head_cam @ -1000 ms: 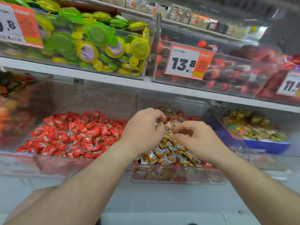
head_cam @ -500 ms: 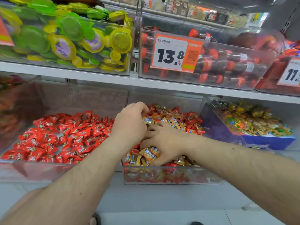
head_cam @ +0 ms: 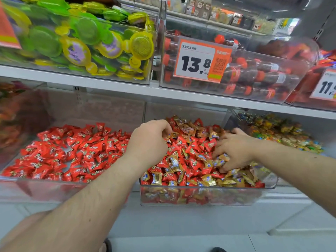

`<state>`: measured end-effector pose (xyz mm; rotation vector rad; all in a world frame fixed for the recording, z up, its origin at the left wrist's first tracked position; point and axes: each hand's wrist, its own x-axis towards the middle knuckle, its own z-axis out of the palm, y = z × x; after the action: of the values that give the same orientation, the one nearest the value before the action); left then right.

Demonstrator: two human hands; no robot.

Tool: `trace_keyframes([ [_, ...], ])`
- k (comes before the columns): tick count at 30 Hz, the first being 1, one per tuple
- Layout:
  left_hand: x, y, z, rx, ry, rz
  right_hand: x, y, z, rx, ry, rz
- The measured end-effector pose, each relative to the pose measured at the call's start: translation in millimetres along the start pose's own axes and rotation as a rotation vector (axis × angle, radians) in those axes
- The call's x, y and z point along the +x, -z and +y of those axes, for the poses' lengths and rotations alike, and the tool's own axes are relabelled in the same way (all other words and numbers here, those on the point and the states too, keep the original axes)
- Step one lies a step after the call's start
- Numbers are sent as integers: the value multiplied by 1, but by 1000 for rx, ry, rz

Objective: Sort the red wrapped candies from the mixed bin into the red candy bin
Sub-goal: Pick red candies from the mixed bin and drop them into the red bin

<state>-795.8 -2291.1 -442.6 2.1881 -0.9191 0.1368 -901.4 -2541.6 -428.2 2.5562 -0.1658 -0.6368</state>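
Both hands worked the mixed bin (head_cam: 207, 195), frame centre: left hand (head_cam: 148, 142) w/ fingers curled, contents hidden; right hand (head_cam: 234, 151) splayed flat on gold candies (head_cam: 209, 180). Red candy bin (head_cam: 54, 188) sat lower left. Risk: gold wrappers scooped along w/ red candies (head_cam: 190, 148).

Mixed bin (head_cam: 200, 197), clear plastic, front of lower shelf: red wrapped candies (head_cam: 192, 148) jumbled w/ gold-wrapped ones. Red candy bin (head_cam: 45, 188) just left, clear, holding a loose layer of red pcs only.

Left hand (head_cam: 148, 142) fingertips hidden; price tag (head_cam: 325, 84) cut off right.
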Motion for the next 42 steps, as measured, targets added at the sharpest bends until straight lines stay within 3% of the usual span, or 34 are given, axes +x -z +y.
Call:
trace_keyframes([
  [1, 0, -1, 0, 10, -7, -2, -5, 1, 5, 75, -35, -36],
  [3, 1, -2, 0, 34, -19, -12, -17, 7, 10, 462, -98, -37],
  [5, 0, -4, 1, 67, -38, -24, -25, 11, 11, 938, -213, 150],
  [7, -1, -6, 3, 126, -58, -39, -27, 10, 8, 1097, -453, 331],
  [10, -2, -10, 6, 231, -70, -63, -26, 7, -1, 948, -591, 300],
  [13, -2, -10, 8, 235, -51, -68, -23, 19, -15, 923, -486, 438],
  [15, -2, -8, 7, 176, -20, -44, -16, 32, -33, 927, -359, 426],
  [18, -2, -6, 6, 203, -44, -62, 7, 42, -61, 778, -214, 263],
  [22, -6, -14, 7, 485, -201, -162, 28, 50, -81, 594, -166, -69],
  [24, -4, -15, 5, 555, -224, -193, 32, 52, -88, 498, -149, -146],
  [27, -2, -15, 6, 593, -231, -251, 30, 46, -97, 457, -112, -74],
  [33, 3, -15, 13, 532, -184, -422, 0, 29, -86, 642, -70, 60],
  [39, 5, -32, 13, 367, -194, -623, -20, 13, -71, 948, -95, 227],
  [42, 7, -41, 10, 350, -193, -632, -25, 5, -63, 1084, -123, 289],
])
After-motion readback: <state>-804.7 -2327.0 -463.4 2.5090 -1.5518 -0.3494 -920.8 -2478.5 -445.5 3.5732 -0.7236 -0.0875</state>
